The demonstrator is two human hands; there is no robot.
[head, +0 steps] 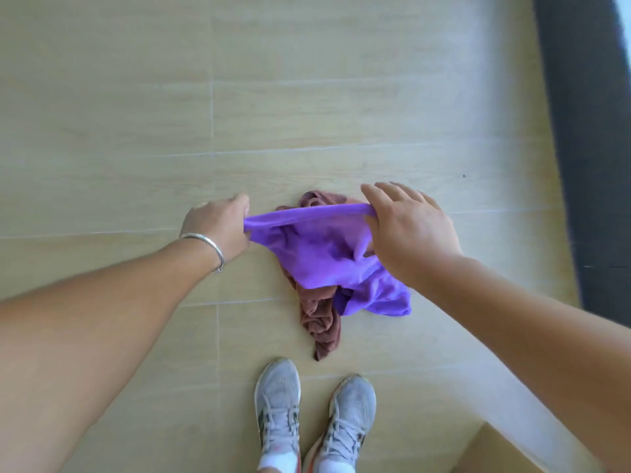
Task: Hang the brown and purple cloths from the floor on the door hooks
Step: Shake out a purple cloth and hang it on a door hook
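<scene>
Two hands are holding the purple cloth (327,257) stretched above the floor (136,131).

The left hand (218,228) is gripping one end of the cloth's top edge, with the fingers curled tightly around the fabric; a silver bracelet (208,249) is sitting on this wrist. The right hand (406,230) is pinching the other end of the same edge from under, while its other fingers are spreading loosely forward. Between the two hands the edge is pulling into a tight band, and the rest of the purple cloth is hanging down, with its lower corner resting on the floor. The brown cloth (319,319) is lying crumpled on the floor under the purple one, near the middle of the floor, just in front of the person's grey shoes (314,414). A dark strip (587,148) is running along the right edge of the floor.
</scene>
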